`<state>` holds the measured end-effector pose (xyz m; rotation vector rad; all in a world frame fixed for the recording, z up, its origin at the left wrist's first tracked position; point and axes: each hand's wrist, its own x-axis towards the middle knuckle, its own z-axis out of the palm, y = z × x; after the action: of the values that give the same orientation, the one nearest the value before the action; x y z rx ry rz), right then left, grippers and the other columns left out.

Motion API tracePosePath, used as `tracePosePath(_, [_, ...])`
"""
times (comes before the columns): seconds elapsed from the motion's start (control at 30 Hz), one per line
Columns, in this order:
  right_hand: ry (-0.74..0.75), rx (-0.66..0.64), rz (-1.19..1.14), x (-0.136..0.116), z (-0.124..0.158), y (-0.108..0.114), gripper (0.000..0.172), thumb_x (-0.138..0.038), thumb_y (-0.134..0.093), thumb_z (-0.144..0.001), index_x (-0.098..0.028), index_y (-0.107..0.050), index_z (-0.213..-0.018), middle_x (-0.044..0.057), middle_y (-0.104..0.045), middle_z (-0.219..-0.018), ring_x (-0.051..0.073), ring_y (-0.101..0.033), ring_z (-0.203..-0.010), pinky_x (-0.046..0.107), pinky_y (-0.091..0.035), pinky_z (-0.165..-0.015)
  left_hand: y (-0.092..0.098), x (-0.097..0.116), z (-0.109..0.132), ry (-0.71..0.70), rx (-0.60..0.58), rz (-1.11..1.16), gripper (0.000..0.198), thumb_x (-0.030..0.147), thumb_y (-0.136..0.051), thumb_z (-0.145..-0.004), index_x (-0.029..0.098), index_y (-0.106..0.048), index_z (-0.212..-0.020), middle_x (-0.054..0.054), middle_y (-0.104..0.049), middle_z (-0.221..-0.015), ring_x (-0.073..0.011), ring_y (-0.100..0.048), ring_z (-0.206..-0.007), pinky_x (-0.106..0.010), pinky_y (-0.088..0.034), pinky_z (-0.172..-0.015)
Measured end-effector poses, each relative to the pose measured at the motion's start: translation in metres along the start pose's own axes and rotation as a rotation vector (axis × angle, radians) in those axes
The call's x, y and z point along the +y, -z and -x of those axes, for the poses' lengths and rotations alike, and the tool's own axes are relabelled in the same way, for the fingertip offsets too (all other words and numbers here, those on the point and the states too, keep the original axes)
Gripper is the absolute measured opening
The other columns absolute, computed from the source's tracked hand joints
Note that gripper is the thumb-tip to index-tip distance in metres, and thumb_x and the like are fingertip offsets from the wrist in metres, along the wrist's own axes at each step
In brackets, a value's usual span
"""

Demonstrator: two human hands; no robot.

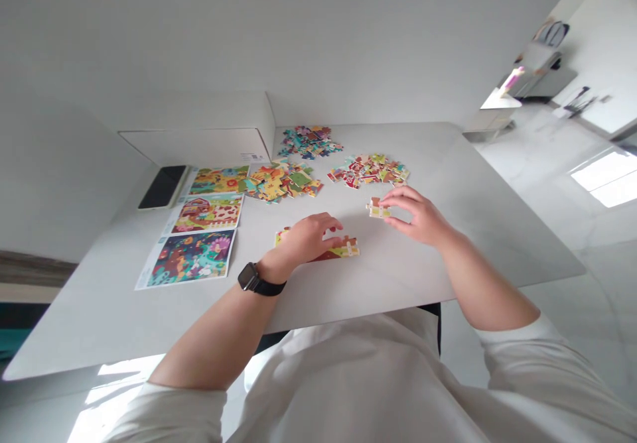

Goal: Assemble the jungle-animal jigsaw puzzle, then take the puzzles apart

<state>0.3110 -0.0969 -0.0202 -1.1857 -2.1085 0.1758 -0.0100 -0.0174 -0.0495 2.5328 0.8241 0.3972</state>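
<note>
My right hand (415, 216) pinches a puzzle piece (375, 207), brown and cream, between thumb and fingers, at or just over the table. Left of it, my left hand (316, 236) lies over a joined strip of puzzle pieces (350, 248), with fingers curved and the thumb apart from them. The strip shows red, yellow and green; its middle is hidden under that hand. Beyond the hands is a loose pile of red, cream and green pieces (371, 170). A yellow and green pile (279, 183) lies farther left.
At the back sits a teal and dark pile of pieces (308, 142), beside a white box (199, 144). Three picture sheets, including a dark forest one (192, 257) and a barn one (209, 212), lie on the left. A phone (162, 186) rests beside them on the white table (423, 277).
</note>
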Motion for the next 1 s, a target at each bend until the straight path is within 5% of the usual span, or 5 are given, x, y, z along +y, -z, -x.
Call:
tracePosePath(0.43, [0.019,-0.261,-0.137,-0.011,0.025,-0.041,0.034,-0.014,-0.073,-0.088,-0.028,-0.079,-0.119,0.009,-0.070,-0.118,0.024,-0.072,-0.108,0.040,-0.058,-0.100,-0.007,0.000,-0.002,-0.131,-0.046,0.017,0.018,0.031,-0.072,-0.098,0.023,-0.076,-0.114,-0.006,-0.075,-0.109,-0.0221,-0.070,-0.099,-0.033,-0.052,-0.090])
tracePosePath(1.0, [0.011,-0.289,-0.032,-0.004,0.029,-0.048,0.033,-0.015,-0.077,-0.085,-0.030,-0.084,-0.114,0.008,-0.072,-0.118,0.026,-0.069,-0.110,0.048,-0.053,-0.106,-0.008,0.006,-0.003,-0.192,-0.086,0.062,0.022,0.033,-0.070,-0.099,0.027,-0.080,-0.117,-0.006,-0.073,-0.110,-0.0218,-0.069,-0.101,-0.033,-0.051,-0.093])
